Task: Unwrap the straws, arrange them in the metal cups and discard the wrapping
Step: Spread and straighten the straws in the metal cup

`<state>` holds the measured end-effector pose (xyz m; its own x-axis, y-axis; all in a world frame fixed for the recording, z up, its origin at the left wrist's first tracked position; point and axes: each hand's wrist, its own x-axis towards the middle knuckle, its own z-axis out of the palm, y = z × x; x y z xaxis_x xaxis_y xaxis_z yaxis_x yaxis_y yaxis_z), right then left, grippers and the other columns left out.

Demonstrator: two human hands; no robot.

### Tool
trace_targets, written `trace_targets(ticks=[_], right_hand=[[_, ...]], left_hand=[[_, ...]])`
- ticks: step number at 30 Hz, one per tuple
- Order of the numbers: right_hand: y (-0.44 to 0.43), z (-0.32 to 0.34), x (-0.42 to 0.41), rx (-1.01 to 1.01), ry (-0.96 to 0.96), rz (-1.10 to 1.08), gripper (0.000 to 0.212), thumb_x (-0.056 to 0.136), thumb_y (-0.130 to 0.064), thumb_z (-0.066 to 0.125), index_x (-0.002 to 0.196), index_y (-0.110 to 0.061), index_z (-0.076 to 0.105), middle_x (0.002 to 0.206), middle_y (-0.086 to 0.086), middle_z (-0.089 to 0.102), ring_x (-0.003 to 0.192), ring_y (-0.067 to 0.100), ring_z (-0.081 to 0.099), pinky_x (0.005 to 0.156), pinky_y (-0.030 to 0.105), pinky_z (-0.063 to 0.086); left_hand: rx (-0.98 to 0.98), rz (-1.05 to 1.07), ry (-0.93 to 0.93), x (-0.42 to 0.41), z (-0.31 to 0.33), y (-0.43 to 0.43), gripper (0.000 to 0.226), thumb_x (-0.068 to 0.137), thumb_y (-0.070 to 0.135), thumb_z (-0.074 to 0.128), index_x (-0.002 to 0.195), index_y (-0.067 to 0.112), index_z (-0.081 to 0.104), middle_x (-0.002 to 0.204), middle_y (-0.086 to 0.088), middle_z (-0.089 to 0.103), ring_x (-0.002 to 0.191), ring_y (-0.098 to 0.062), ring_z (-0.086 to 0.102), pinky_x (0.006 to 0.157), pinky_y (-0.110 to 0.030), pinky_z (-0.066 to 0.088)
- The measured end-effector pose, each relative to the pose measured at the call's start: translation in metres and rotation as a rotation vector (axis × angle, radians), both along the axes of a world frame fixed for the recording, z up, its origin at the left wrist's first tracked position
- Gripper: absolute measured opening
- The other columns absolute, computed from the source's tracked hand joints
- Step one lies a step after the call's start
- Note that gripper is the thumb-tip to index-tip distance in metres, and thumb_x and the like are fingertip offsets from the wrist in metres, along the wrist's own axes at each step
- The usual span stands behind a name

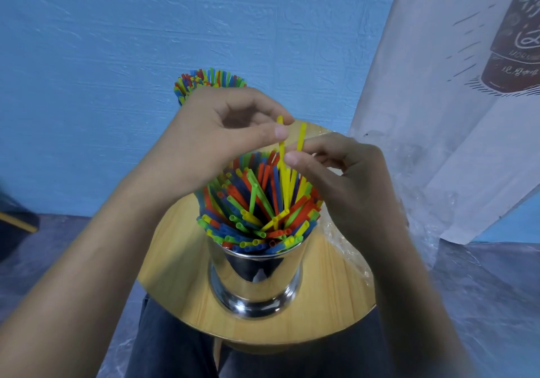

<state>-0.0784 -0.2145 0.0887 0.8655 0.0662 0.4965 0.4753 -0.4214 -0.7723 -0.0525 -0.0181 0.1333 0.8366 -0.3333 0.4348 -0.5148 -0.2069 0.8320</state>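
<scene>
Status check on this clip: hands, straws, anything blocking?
Left hand pinches a yellow straw, right hand a second yellow straw, above the metal cup. Cup packed with straws. Clear wrapping at table right edge; nothing blocking.

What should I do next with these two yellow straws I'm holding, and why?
Probably ease both down into the metal cup and let go. The left hand pinches one yellow straw, the right hand a second yellow straw, and both stand above the packed straws, so they look not yet seated.
</scene>
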Motion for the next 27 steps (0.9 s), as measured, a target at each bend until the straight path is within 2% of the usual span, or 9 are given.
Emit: trace_targets(ticks=[1, 3, 5, 10, 13, 17, 22, 27], right_hand=[[0.001, 0.0, 0.001, -0.018, -0.006, -0.005, 0.019, 0.09, -0.05, 0.068, 0.088, -0.032, 0.077, 0.088, -0.01, 0.073, 0.093, 0.022, 0.066, 0.08, 0.052, 0.054], [0.003, 0.0, 0.001, -0.045, -0.016, -0.012, 0.024, 0.087, -0.056, 0.066, 0.086, -0.034, 0.077, 0.09, -0.011, 0.072, 0.095, 0.021, 0.065, 0.08, 0.052, 0.054], [0.004, 0.0, 0.001, -0.07, -0.026, -0.019, 0.026, 0.086, -0.057, 0.065, 0.087, -0.034, 0.076, 0.091, -0.014, 0.071, 0.096, 0.018, 0.064, 0.08, 0.05, 0.053], [0.004, -0.001, 0.0, -0.059, -0.014, 0.004, 0.018, 0.085, -0.054, 0.07, 0.092, -0.039, 0.077, 0.095, -0.014, 0.068, 0.098, 0.014, 0.064, 0.08, 0.04, 0.055], [-0.002, -0.005, 0.0, -0.051, 0.048, 0.049, 0.012, 0.088, -0.042, 0.073, 0.096, -0.037, 0.078, 0.099, -0.014, 0.068, 0.093, 0.009, 0.063, 0.077, 0.03, 0.052], [-0.007, -0.006, 0.0, -0.059, 0.101, 0.092, 0.015, 0.092, -0.036, 0.07, 0.104, -0.032, 0.079, 0.105, -0.014, 0.07, 0.094, 0.007, 0.062, 0.076, 0.023, 0.048], [-0.005, -0.004, 0.001, -0.072, 0.126, 0.108, 0.015, 0.093, -0.037, 0.069, 0.105, -0.032, 0.079, 0.102, -0.013, 0.068, 0.095, 0.009, 0.062, 0.074, 0.026, 0.05], [-0.004, -0.005, 0.0, -0.053, 0.085, 0.081, 0.018, 0.094, -0.036, 0.062, 0.101, -0.032, 0.077, 0.097, -0.015, 0.069, 0.097, 0.01, 0.065, 0.076, 0.031, 0.055]], left_hand=[[0.003, -0.01, -0.002, -0.001, 0.001, -0.002, 0.015, 0.084, 0.016, 0.078, 0.099, 0.012, 0.076, 0.077, 0.008, 0.075, 0.078, -0.005, 0.07, 0.076, -0.026, 0.06], [0.021, -0.033, -0.013, -0.002, 0.002, -0.004, 0.015, 0.084, 0.013, 0.075, 0.1, 0.013, 0.076, 0.074, 0.014, 0.074, 0.075, 0.003, 0.068, 0.071, -0.013, 0.052], [0.052, -0.048, -0.022, -0.003, 0.003, -0.005, 0.014, 0.086, 0.01, 0.075, 0.099, 0.015, 0.076, 0.071, 0.018, 0.072, 0.072, 0.008, 0.066, 0.07, -0.008, 0.047], [0.036, -0.025, -0.053, 0.0, 0.003, -0.002, 0.004, 0.088, 0.016, 0.076, 0.092, 0.018, 0.075, 0.07, 0.017, 0.07, 0.07, 0.002, 0.063, 0.067, -0.016, 0.05], [-0.121, 0.08, -0.069, 0.008, 0.003, 0.011, 0.006, 0.09, 0.017, 0.07, 0.091, 0.022, 0.074, 0.076, 0.016, 0.072, 0.069, -0.003, 0.061, 0.069, -0.019, 0.049], [-0.436, 0.163, 0.052, 0.018, 0.002, 0.027, 0.007, 0.096, 0.017, 0.064, 0.094, 0.018, 0.07, 0.08, 0.01, 0.07, 0.067, -0.011, 0.063, 0.073, -0.028, 0.055], [-0.676, 0.209, 0.126, 0.021, 0.002, 0.032, 0.01, 0.102, 0.018, 0.059, 0.097, 0.017, 0.068, 0.085, 0.008, 0.067, 0.075, -0.013, 0.065, 0.072, -0.024, 0.055], [-0.752, 0.214, 0.199, 0.023, -0.006, 0.034, 0.01, 0.102, 0.02, 0.06, 0.096, 0.018, 0.068, 0.082, 0.006, 0.064, 0.077, -0.011, 0.066, 0.073, -0.022, 0.055]])
